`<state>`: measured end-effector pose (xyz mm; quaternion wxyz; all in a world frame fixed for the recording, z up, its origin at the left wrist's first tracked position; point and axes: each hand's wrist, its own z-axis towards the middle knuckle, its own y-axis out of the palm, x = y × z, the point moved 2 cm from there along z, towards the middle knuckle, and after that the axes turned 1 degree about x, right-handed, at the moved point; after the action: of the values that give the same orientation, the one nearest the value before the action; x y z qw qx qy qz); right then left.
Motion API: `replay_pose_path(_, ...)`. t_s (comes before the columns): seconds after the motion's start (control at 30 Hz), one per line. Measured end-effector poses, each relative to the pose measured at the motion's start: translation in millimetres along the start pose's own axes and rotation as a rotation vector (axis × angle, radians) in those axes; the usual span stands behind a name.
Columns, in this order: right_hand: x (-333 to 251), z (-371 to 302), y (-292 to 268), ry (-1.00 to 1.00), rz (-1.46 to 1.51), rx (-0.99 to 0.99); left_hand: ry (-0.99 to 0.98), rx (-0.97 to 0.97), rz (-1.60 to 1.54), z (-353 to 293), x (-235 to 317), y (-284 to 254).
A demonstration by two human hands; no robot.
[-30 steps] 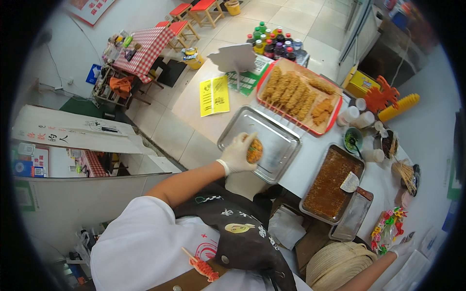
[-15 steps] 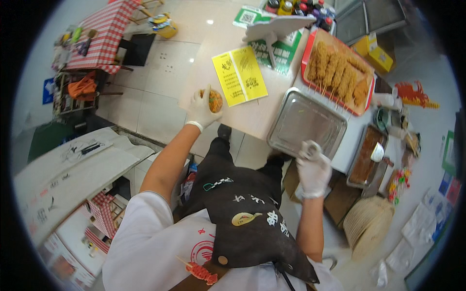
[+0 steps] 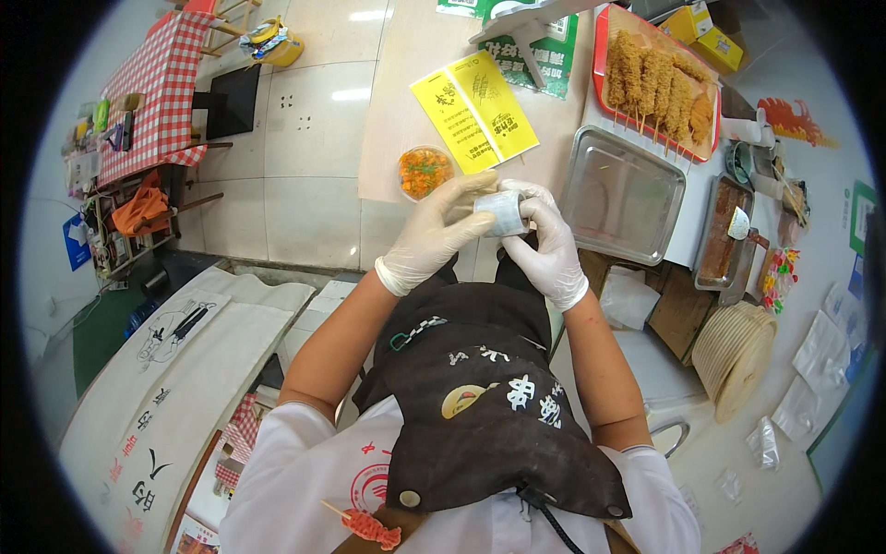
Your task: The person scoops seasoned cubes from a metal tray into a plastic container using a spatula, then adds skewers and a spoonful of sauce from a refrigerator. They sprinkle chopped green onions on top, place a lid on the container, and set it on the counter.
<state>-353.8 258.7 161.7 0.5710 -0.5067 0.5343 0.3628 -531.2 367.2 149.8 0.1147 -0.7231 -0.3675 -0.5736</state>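
In front of my waist, both gloved hands are at a short, pale, translucent cylinder (image 3: 503, 213); its exact kind does not show. My right hand (image 3: 552, 242) grips its right side, with the thumb below and the fingers curled over it. My left hand (image 3: 441, 235) meets its left side, thumb and fingers closed about it. Just beyond my left hand, a round clear bowl (image 3: 425, 173) of orange food with green bits stands on the pale table (image 3: 388, 111). A yellow printed sheet (image 3: 475, 113) lies by the bowl.
Breaded skewers (image 3: 651, 83) fill a red-rimmed tray at the far right. Nearer is a metal tray (image 3: 628, 194). Further right stands a metal pan of brown sauce (image 3: 723, 231) with a brush-like tool. A stand (image 3: 531, 46) rises behind the yellow sheet.
My left hand has let go of the bowl, which now stands on the table. My right hand has come left from the metal tray with the cylinder, and both hands have met on it.
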Motion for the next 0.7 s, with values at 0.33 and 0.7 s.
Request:
replay_pose_path(0.33,-1.3,-12.5,13.4,-0.01,-0.268,-0.11,0.089,0.062,0.253,-21.7,-0.8,-15.9)
replay_pose_path(0.7,25.7,-39.3,40.4,0.496,0.642,-0.099,-0.38,0.177,-0.493,-42.0,-55.5,-35.5)
